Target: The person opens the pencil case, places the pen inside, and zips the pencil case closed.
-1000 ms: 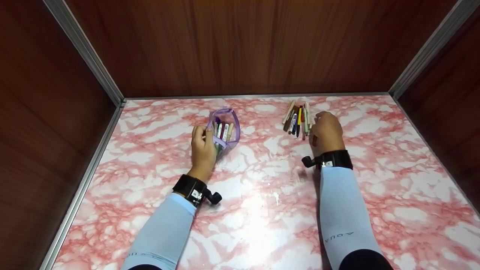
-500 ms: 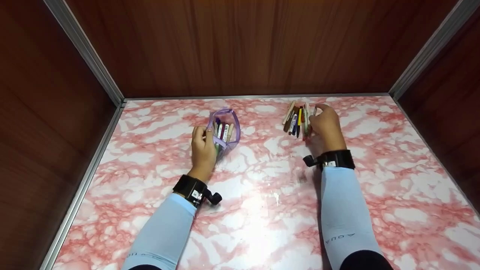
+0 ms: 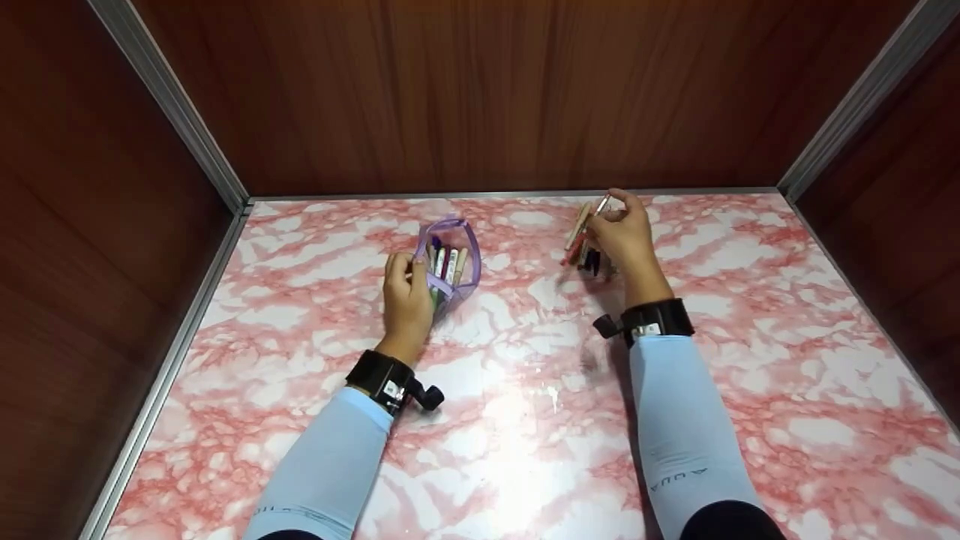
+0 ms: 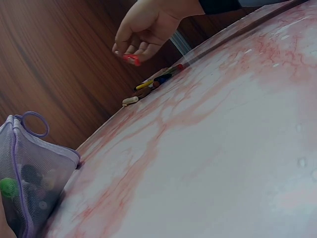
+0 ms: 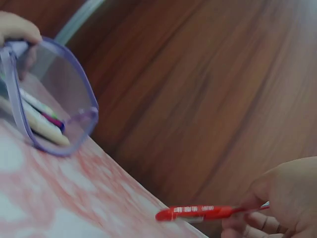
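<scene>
My left hand [image 3: 406,304] pinches the near-left rim of a purple mesh pencil case [image 3: 475,262], holding its mouth wide. Several markers and pens [image 3: 450,262] lie inside it, and a green end shows through the mesh in the left wrist view. Between the fingertips of my right hand [image 3: 628,238] is a red-capped pen [image 5: 193,212], gripped toward its far end, its cap slanting down to the left. That hand hovers above a loose pile of pens and markers [image 3: 592,262] at the back of the table, partly hiding them.
The pink-and-white marbled table [image 3: 510,390] is bounded by brown wood-grain panels [image 3: 480,97] at the back and both sides. A metal edge strip [image 3: 161,352] runs along its left side. In the left wrist view a purple loop [image 4: 35,124] sticks up from the case.
My right hand has picked up the red-capped pen from the right side of the pile and moved left and upward with it. My left hand stays at the case.
</scene>
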{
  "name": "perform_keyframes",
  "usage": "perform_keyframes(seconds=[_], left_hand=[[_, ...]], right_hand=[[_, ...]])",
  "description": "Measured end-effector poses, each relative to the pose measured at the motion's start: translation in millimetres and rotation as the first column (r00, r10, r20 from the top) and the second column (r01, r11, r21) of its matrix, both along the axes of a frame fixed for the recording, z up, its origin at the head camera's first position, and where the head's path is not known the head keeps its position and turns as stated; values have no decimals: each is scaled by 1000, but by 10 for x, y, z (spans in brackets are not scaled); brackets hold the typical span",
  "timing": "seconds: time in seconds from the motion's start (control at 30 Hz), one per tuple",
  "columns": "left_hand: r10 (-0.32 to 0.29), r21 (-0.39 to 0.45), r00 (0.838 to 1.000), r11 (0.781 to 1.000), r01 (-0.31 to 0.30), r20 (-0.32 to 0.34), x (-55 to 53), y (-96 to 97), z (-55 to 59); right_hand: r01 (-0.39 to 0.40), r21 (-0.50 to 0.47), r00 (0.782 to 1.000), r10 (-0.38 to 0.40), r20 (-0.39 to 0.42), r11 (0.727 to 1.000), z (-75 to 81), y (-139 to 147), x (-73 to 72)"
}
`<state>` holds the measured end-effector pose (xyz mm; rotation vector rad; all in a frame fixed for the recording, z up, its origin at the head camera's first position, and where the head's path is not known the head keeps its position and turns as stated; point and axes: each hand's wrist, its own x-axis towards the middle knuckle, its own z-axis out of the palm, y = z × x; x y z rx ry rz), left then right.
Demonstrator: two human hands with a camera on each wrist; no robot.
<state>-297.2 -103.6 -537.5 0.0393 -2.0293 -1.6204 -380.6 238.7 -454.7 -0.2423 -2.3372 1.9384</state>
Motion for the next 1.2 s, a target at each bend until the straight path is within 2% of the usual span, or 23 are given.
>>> perform_keyframes(seconds=[0.17, 0.4, 0.53, 0.83, 1.0, 1.2], left_hand=[[-1, 0, 1000, 1000, 1, -11, -5, -4, -17], [-3, 9, 1000, 1000, 3, 6, -8, -12, -14], [-9, 13, 1000, 1000, 8, 27, 5, -12, 5], [-33, 23, 998, 999, 32, 46, 16, 3, -7], [-26, -1, 998, 1000, 26, 52, 21, 8, -5], [-15, -2, 999, 1000, 15, 46, 9, -8, -4]], right_hand=[[-24, -201, 998, 12, -58, 979, -18, -216, 21], [-26, -285, 991, -12, -132, 958, -92, -573, 37], [-48, -351, 987, -10, -162, 935, -145, -822, 47], [-113, -282, 982, 65, -175, 953, -284, -1299, 186], [-156, -207, 970, 110, -218, 966, -380, -1474, 276], [-250, -138, 953, 219, -208, 958, -459, -1601, 323]])
